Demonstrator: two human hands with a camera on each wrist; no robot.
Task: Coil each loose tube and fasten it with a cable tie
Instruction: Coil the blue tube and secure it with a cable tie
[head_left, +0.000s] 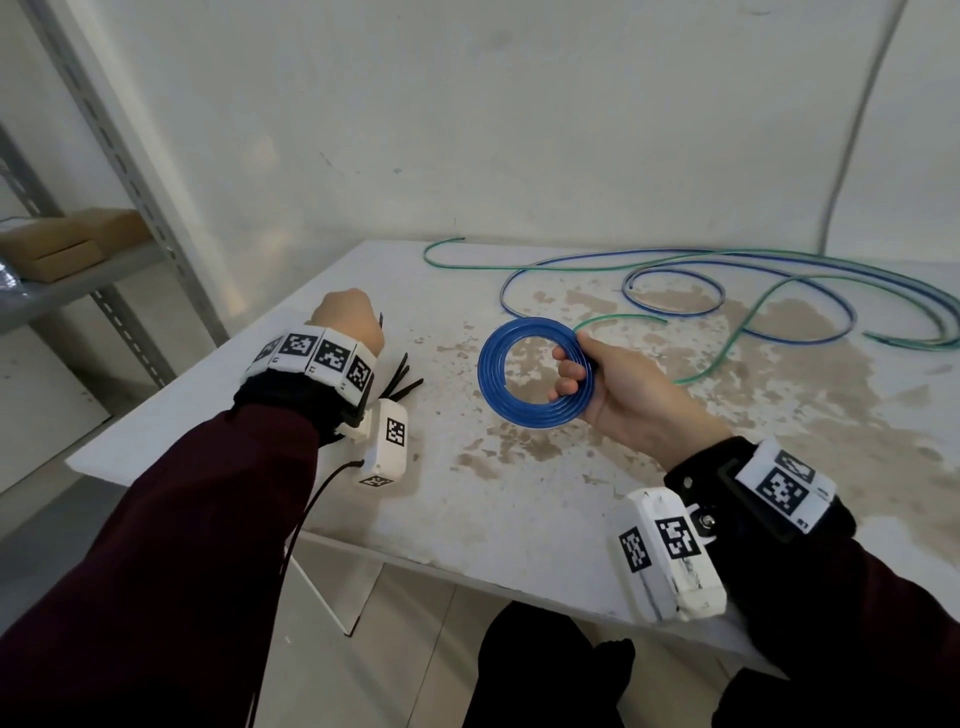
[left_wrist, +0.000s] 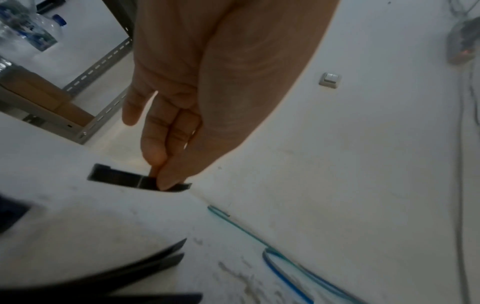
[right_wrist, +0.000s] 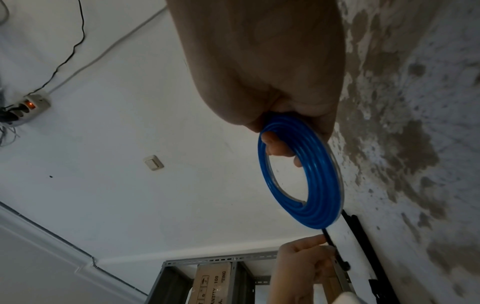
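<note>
My right hand (head_left: 602, 384) holds a coiled blue tube (head_left: 519, 410) above the stained white table (head_left: 519, 493), fingers through the ring; the coil (right_wrist: 298, 185) stands on edge in the right wrist view. My left hand (head_left: 345, 319) hovers at the table's left side and pinches a black cable tie (left_wrist: 116, 176) between thumb and fingertips; the tie (right_wrist: 335, 253) is also seen there. More black cable ties (head_left: 402, 382) lie on the table beside my left wrist. Loose blue tubes (head_left: 675, 309) and green tubes (head_left: 737, 332) sprawl over the far right of the table.
A grey metal shelf (head_left: 78, 280) with cardboard boxes (head_left: 67, 241) stands to the left. A grey cable (head_left: 852, 135) runs down the wall behind the table. A power strip (right_wrist: 28, 107) and a wall switch (right_wrist: 153, 163) are on the wall.
</note>
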